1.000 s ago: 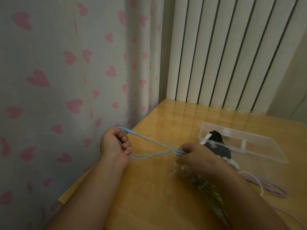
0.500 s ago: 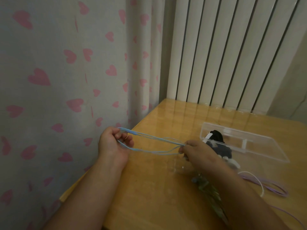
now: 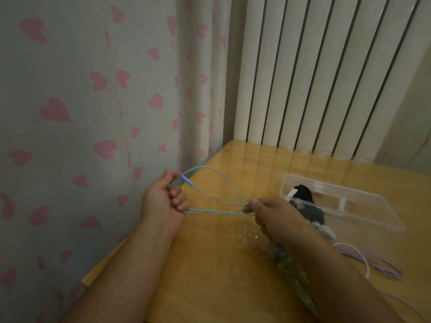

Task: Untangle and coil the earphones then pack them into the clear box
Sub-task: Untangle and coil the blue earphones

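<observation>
Over the left edge of the desk (image 3: 210, 276), our left hand (image 3: 163, 201) curls round the blue earphones (image 3: 217, 190), right hand (image 3: 277, 217) pinching the strands; top loop now bows wider (coil's growing).

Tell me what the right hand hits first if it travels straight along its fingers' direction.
Probably the left hand, along the blue earphone cable strung between them; depth unclear.

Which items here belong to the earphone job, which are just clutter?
Job: blue earphones, held between left hand and right hand; clear box; black-and-white bundle at its nearer end; probably purple cable and white cable, if earphones.
Lying about: greenish bundle under the right forearm; heart-print curtain.
</observation>
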A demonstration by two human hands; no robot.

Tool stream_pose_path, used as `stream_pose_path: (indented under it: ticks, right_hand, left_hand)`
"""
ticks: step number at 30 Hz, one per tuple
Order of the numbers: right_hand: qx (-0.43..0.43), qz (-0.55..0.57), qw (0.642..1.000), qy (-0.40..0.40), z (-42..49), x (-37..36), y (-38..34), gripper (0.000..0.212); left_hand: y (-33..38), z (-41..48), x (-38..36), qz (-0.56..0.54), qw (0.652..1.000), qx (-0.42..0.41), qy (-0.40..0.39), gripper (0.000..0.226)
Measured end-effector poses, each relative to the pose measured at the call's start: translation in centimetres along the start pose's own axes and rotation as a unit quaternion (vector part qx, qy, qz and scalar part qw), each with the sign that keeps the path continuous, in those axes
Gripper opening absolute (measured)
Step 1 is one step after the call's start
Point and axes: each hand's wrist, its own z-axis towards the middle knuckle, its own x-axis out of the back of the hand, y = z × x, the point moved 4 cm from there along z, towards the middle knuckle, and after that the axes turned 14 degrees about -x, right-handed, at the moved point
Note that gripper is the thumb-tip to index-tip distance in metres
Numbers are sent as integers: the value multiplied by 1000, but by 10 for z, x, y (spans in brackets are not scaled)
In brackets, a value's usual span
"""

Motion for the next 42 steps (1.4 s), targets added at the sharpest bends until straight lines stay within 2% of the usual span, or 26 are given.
stream_pose_path:
  ticks: [1, 3, 6, 9, 13, 16, 18, 20, 22, 26, 30, 33, 36, 38, 40, 42]
  right_hand:
    - [3, 10, 1000, 12, 0, 0, 0, 36]
    - [16, 30, 998, 53, 1, 3, -1, 37]
    - [38, 42, 990, 130, -3, 14, -4, 37]
    - [56, 28, 981, 182, -6, 21, -6, 34]
    - [59, 5, 979, 197, -5, 21, -5, 31]
    - [59, -14, 980, 191, -3, 21, -3, 30]
    - [59, -42, 981, 182, -1, 19, -3, 31]
    - [54, -65, 982, 171, 0, 16, -2, 30]
    - [51, -84, 981, 165, 0, 14, -3, 31]
    - [44, -64, 990, 114, -2, 8, -2, 31]
    - [64, -76, 992, 83, 0, 0, -4, 31]
    - [56, -121, 988, 76, 2, -3, -3, 33]
    - [43, -129, 989, 55, -2, -6, -3, 39]
    - [40, -122, 991, 32, -8, -9, -6, 45]
    - [37, -123, 992, 6, -11, -13, -7, 51]
    - [40, -157, 986, -27, -13, -19, -7, 41]
  left_hand:
    - [2, -2, -2, -6, 1000, -9, -10, 14]
    - [3, -4, -5, 27, 998, -42, -23, 24]
    - [1, -3, 1, 126, 989, -71, 33, 25]
    - [-2, 2, 11, 118, 987, -15, 107, 20]
    - [-3, -3, 11, 94, 988, 59, 107, 24]
    - [-1, -9, 6, 32, 993, 64, 97, 18]
    - [1, -8, 6, -50, 993, 61, 90, 11]
    - [2, -4, 7, -121, 989, 52, 66, 8]
    - [6, -2, 6, -142, 989, 35, 25, 4]
    - [13, -3, 1, -108, 993, 8, -52, 39]
    - [12, -6, -7, -103, 990, 24, -97, 49]
    - [10, -7, -9, -124, 986, 43, -102, 60]
    - [7, -7, -10, -136, 985, 48, -93, 60]
    - [7, -5, -8, -134, 988, 37, -66, 55]
    - [5, 0, -4, -136, 990, 20, -32, 41]
    - [4, 5, 1, -148, 989, 3, 14, 36]
